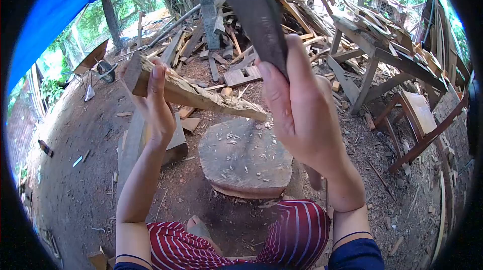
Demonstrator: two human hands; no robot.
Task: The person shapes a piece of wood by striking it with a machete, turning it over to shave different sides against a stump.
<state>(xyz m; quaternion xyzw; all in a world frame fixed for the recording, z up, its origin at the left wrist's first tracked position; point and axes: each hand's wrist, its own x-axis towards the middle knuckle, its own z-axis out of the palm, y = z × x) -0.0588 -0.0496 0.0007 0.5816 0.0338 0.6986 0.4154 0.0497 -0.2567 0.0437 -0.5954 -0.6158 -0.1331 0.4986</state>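
Note:
My left hand is closed round the thick end of a piece of wood. The piece slants down to the right, its upper face rough and freshly chipped, with its thin end just above a chopping block. Pale wood chips lie scattered on the block's flat top. In my right hand is a machete, its wide dark blade raised and running up out of view. The fingers wrap round it low down, and most of its handle is hidden by the palm.
Behind the block lies a large heap of scrap wood. A wooden bench loaded with offcuts stands at the right, near a tilted chair. A wheelbarrow is at the back left. Thick boards lie left of the block.

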